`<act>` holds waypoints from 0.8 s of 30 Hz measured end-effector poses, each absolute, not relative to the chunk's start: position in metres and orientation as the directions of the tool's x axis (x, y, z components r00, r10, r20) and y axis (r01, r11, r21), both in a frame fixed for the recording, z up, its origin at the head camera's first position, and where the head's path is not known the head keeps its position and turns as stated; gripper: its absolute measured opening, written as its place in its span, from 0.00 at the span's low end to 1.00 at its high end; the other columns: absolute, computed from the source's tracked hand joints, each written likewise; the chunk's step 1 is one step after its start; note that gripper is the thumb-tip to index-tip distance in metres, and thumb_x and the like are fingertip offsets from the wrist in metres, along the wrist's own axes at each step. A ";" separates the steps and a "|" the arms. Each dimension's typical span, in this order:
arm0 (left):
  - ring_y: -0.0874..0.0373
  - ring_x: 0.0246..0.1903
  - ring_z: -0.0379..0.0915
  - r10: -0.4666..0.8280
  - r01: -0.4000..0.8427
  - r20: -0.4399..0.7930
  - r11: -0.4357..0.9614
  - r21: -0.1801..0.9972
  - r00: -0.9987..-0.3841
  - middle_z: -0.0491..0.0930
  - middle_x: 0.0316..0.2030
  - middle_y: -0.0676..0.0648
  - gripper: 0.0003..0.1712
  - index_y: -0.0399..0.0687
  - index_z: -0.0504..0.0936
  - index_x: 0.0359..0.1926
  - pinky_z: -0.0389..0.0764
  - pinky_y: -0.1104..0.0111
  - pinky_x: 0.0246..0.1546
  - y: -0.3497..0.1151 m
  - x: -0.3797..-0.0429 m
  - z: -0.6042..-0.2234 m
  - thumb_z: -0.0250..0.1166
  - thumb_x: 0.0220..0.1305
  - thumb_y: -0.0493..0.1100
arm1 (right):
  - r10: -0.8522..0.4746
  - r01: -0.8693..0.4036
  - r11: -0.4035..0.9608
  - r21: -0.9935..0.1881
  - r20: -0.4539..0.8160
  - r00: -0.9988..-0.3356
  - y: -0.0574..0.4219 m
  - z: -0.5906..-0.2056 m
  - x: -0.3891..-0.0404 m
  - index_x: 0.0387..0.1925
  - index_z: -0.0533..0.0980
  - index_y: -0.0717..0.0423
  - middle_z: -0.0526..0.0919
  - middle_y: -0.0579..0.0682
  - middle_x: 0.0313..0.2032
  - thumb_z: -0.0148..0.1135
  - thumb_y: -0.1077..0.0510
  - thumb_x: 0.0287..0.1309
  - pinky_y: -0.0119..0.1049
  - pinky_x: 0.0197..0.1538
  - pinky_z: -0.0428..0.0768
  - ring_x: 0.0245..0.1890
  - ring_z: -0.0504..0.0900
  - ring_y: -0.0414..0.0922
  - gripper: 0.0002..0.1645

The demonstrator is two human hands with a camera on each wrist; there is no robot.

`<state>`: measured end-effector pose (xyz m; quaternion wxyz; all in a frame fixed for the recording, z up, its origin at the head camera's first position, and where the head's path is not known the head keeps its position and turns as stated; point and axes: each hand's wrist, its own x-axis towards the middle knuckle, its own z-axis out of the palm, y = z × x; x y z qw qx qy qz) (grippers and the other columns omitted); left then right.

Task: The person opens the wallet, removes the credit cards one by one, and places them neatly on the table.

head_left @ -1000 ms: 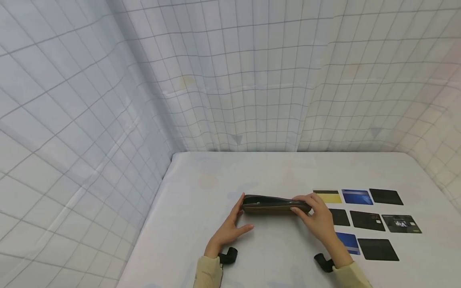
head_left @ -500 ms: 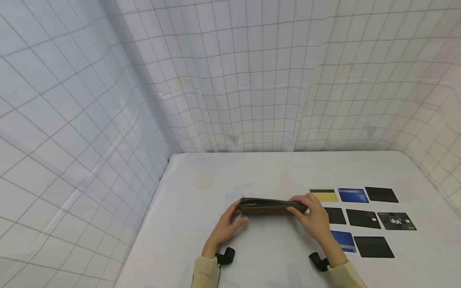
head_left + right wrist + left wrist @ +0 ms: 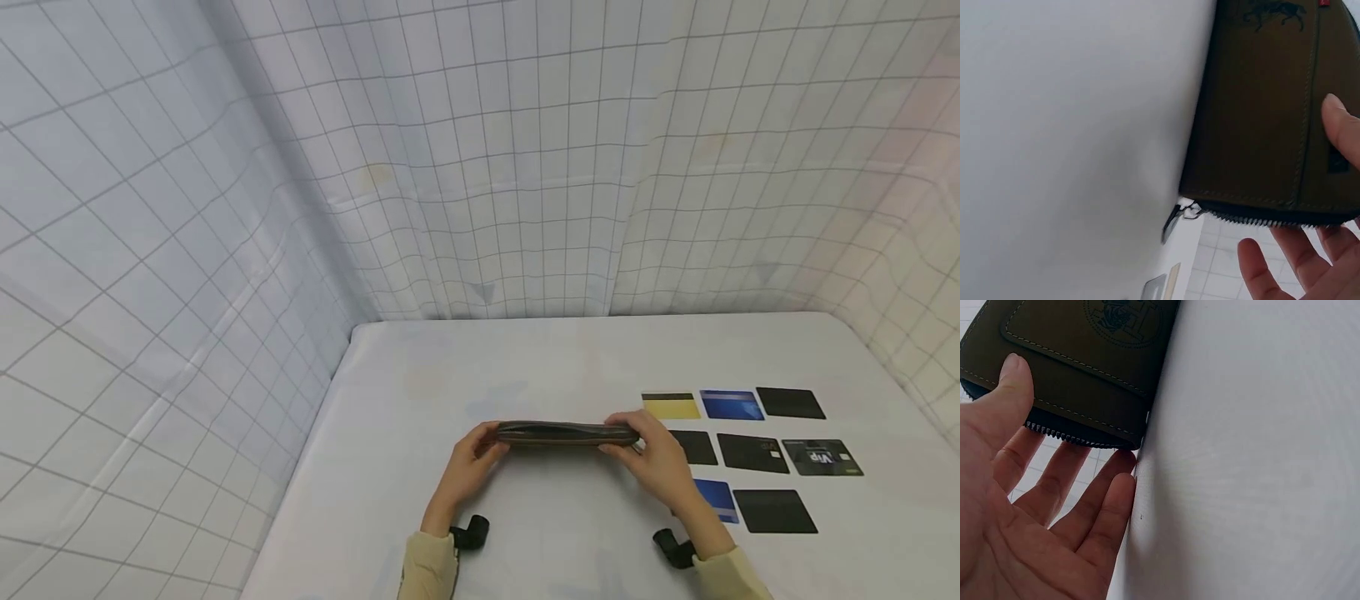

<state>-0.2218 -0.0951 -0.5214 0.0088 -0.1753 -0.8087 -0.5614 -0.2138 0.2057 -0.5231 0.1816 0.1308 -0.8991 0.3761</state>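
A brown zip wallet (image 3: 555, 434) stands on its long edge on the white table, its mouth facing up in the head view. My left hand (image 3: 465, 467) holds its left end, thumb on the near face and fingers behind. At the other end my right hand (image 3: 660, 471) grips it the same way. Stitching and a stamped emblem show on the wallet (image 3: 1079, 362) in the left wrist view, with zipper teeth (image 3: 1060, 434) along its end. From the right wrist, a zip pull (image 3: 1171, 224) hangs at the lower corner. The inside is too dark to make out.
Several cards lie in rows to the right: a yellow card (image 3: 671, 408), blue cards such as this blue card (image 3: 732, 405), black cards such as this black card (image 3: 776, 511), and a VIP card (image 3: 822, 457). Gridded white cloth (image 3: 480, 167) hangs behind the table and at its sides.
The wallet's gaping mouth has narrowed, its two sides now pressed nearly together. My left thumb has come in from apart onto the wallet's near face. The view has shifted slightly.
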 end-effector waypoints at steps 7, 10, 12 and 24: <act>0.48 0.46 0.77 0.261 0.302 0.220 0.335 0.893 -0.940 0.80 0.45 0.41 0.14 0.36 0.77 0.50 0.76 0.65 0.46 -0.093 -0.225 -0.522 0.62 0.65 0.35 | -0.161 -0.348 0.681 -0.645 0.331 -0.930 0.216 -0.527 -0.218 0.47 0.77 0.55 0.81 0.53 0.44 0.76 0.62 0.44 0.53 0.45 0.77 0.45 0.79 0.54 0.25; 0.48 0.46 0.77 0.231 0.300 0.229 0.349 0.888 -0.946 0.80 0.45 0.42 0.12 0.39 0.78 0.49 0.77 0.64 0.45 -0.093 -0.231 -0.534 0.62 0.65 0.35 | -0.157 -0.285 0.702 -0.653 0.248 -0.956 0.218 -0.526 -0.220 0.49 0.76 0.58 0.81 0.57 0.45 0.74 0.63 0.46 0.55 0.44 0.77 0.45 0.79 0.58 0.26; 0.48 0.46 0.78 0.213 0.298 0.232 0.364 0.882 -0.949 0.80 0.45 0.43 0.11 0.41 0.79 0.48 0.77 0.63 0.45 -0.093 -0.236 -0.542 0.62 0.65 0.36 | -0.150 -0.244 0.714 -0.656 0.198 -0.969 0.218 -0.526 -0.222 0.51 0.75 0.59 0.81 0.59 0.46 0.72 0.64 0.48 0.57 0.45 0.76 0.47 0.78 0.61 0.26; 0.52 0.38 0.80 0.134 0.276 0.249 0.640 0.717 -0.959 0.83 0.39 0.46 0.22 0.45 0.83 0.45 0.79 0.58 0.39 -0.094 -0.234 -0.533 0.57 0.67 0.58 | -0.163 -0.202 0.694 -0.691 0.123 -0.979 0.222 -0.527 -0.223 0.46 0.74 0.63 0.78 0.48 0.29 0.67 0.53 0.57 0.44 0.32 0.76 0.30 0.77 0.48 0.21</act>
